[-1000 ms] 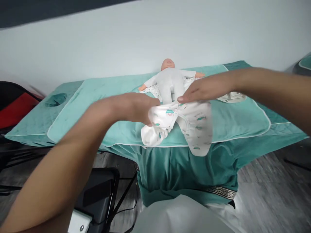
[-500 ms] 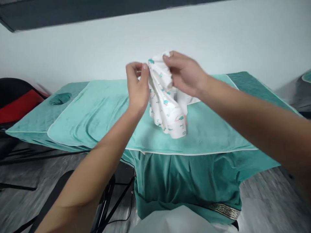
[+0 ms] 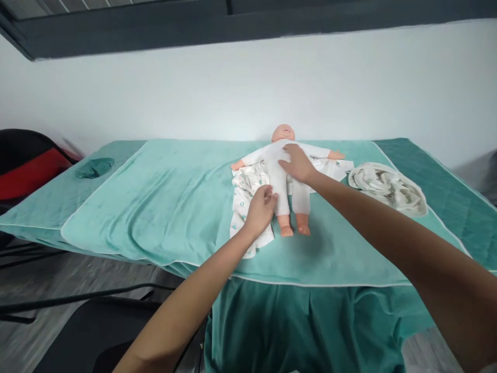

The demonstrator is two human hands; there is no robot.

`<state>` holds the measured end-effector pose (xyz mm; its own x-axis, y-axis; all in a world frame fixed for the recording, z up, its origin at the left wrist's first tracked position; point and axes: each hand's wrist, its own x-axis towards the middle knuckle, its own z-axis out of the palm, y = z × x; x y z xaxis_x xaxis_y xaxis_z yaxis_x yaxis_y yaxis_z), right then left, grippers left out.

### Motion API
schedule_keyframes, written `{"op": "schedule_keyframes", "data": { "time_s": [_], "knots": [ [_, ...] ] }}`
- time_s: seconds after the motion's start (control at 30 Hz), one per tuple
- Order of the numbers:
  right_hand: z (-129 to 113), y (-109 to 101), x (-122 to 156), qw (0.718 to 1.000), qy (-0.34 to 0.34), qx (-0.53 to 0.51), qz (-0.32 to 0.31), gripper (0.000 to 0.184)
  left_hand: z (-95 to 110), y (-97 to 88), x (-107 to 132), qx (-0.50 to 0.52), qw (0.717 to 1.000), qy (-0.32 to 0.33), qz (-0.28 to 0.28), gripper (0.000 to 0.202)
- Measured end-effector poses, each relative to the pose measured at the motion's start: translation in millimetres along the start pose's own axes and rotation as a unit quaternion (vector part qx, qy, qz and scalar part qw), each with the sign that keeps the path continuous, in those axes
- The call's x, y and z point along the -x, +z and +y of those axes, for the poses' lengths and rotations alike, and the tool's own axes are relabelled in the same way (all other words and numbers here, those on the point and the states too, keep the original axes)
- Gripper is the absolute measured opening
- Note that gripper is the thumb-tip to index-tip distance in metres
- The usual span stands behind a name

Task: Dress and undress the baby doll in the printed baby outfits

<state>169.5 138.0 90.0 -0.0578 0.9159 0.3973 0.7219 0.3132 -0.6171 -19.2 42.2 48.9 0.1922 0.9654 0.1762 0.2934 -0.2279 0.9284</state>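
a wide table draped in teal cloth fills the middle of the view, with a lighter teal towel spread flat across its top. a baby doll in a white suit lies on its back on that towel, toward the far edge of the table, head pointing at the white wall and bare feet toward the person. under and to the left of the doll lies a white printed garment with small teal figures (it spreads out past the doll's left side and down beside its leg). to the right of the doll, apart from it, a crumpled pale cloth sits in a loose heap on the towel. the right hand rests flat on the doll's chest and belly, fingers spread and open, gripping nothing. the left hand lies just beside the doll's thigh, its fingers curled together and pinched on the printed garment at the edge nearest the leg. a black and red chair stands beyond the table's left end.
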Motion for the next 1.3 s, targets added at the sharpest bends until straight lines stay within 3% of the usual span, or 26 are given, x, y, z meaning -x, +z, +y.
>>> {"op": "schedule_keyframes", "data": {
  "time_s": [0.07, 0.17, 0.3, 0.47, 0.57, 0.7, 0.87, 0.97, 1.07, 1.13, 1.23, 1.3],
  "knots": [
    [30, -8, -16, 0.997, 0.044, 0.057, 0.026, 0.06, -1, 11.5, -12, 0.03, 0.996, -0.075, -0.023, 0.031],
    [67, -15, -45, 0.989, 0.124, 0.085, 0.011, 0.073, -3, 22.6, -33, 0.134, 0.979, -0.143, -0.053, 0.038],
    [104, -16, -91, 0.975, 0.204, 0.071, -0.053, 0.087, -6, 28.8, -63, 0.31, 0.923, -0.212, -0.081, 0.048],
    [129, -15, -136, 0.97, 0.208, 0.04, -0.124, 0.082, 4, 21.8, -101, 0.387, 0.879, -0.257, -0.107, 0.05],
    [121, -18, -157, 0.962, 0.195, -0.038, -0.185, 0.073, 16, -5.6, -122, 0.372, 0.877, -0.284, -0.112, 0.048],
    [76, -2, -189, 0.957, 0.174, -0.088, -0.215, 0.063, 15, -74.2, -145, 0.334, 0.889, -0.294, -0.108, 0.045],
    [6, 70, -229, 0.959, 0.048, -0.15, -0.236, 0.05, -29, -169.6, -159, 0.279, 0.921, -0.252, -0.099, 0.042],
    [-21, 125, -246, 0.955, 0.006, -0.166, -0.245, 0.055, -60, -208.9, -157, 0.229, 0.936, -0.258, -0.068, 0.046],
    [-33, 165, -251, 0.951, -0.017, -0.162, -0.261, 0.069, -85, -229.8, -151, 0.196, 0.936, -0.29, -0.046, 0.047],
    [-30, 173, -248, 0.96, -0.001, -0.124, -0.251, 0.081, -96, -235.4, -146, 0.195, 0.934, -0.296, -0.049, 0.048],
    [-5, 152, -231, 0.967, 0.084, -0.022, -0.239, 0.088, -101, -235.9, -139, 0.187, 0.941, -0.28, -0.041, 0.056],
    [25, 121, -213, 0.958, 0.133, 0.049, -0.249, 0.07, -95, -230.9, -132, 0.106, 0.958, -0.263, 0.036, 0.056]
  ]
}}
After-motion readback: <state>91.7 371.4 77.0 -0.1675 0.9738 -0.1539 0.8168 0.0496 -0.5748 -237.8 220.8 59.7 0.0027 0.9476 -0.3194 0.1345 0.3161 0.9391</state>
